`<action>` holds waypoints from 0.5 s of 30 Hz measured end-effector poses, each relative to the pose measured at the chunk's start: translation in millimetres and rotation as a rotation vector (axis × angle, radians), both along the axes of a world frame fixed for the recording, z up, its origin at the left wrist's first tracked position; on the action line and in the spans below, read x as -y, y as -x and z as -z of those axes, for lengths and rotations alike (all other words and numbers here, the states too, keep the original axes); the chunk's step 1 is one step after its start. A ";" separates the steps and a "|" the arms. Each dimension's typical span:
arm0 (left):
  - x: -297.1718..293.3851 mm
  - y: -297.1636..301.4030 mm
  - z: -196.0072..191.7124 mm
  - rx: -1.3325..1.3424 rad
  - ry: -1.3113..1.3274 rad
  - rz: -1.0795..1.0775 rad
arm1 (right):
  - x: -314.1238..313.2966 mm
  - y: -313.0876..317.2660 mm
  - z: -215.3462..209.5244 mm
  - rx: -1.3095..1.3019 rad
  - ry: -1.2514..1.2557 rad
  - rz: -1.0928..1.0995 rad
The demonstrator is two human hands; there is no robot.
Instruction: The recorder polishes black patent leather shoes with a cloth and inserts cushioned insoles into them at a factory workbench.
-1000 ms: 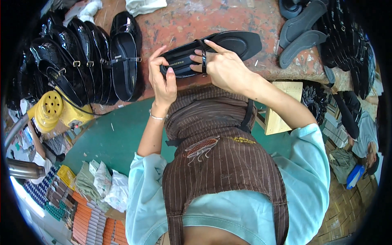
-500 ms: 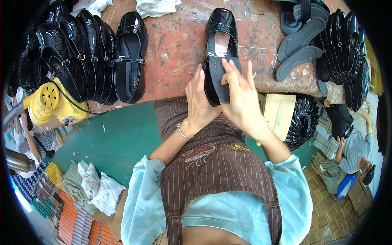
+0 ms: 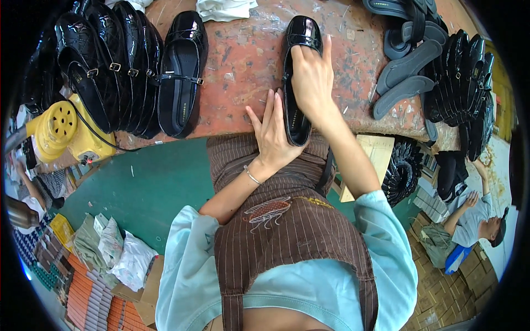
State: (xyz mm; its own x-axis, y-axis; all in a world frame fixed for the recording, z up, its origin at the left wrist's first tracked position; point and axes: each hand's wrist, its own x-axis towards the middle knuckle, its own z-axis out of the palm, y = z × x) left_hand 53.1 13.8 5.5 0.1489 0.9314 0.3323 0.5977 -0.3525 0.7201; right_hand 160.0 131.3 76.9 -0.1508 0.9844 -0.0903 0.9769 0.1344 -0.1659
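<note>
A black patent shoe (image 3: 305, 34) lies on the worn red workbench in front of me, toe pointing away. A dark insole (image 3: 296, 118) shows inside, toward the heel. My left hand (image 3: 271, 135) cradles the heel, with the thumb side behind it and its long fingers stretched along the shoe's left side. My right hand (image 3: 312, 83) reaches into the shoe from above. Several of its fingers go in under the front of the opening, so their tips are hidden. One outer finger stands straight and apart along the shoe's right side.
A strapped shoe (image 3: 182, 71) stands left, beside a packed row of similar shoes (image 3: 118, 66). A yellow machine (image 3: 88, 135) sits at the left edge. Grey insoles (image 3: 406, 66) and more black shoes (image 3: 458, 77) lie right. Another person (image 3: 475, 218) works far right.
The insole held over the heel has gone down into the shoe, covering the pale inside. My right hand has moved forward into the shoe's front. My left hand stays by the heel.
</note>
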 end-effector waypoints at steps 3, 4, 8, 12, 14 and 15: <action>-0.1 0.3 1.2 0.007 -0.004 -0.001 | 7.5 2.3 2.5 0.013 -0.094 -0.088; 2.3 2.5 5.8 0.030 0.024 -0.007 | 25.6 2.4 16.6 -0.074 -0.305 -0.165; 0.0 -2.7 -1.0 0.031 0.033 0.001 | 27.8 -8.5 8.2 -0.072 -0.156 -0.178; -0.7 0.8 -1.4 0.022 0.024 0.005 | 18.3 -5.5 3.6 -0.030 -0.135 -0.161; 2.7 4.4 0.3 0.014 0.032 -0.027 | 38.2 3.2 17.2 -0.083 -0.177 -0.176; -1.4 5.8 1.7 0.005 0.024 -0.043 | 38.7 6.8 27.7 -0.072 -0.239 -0.164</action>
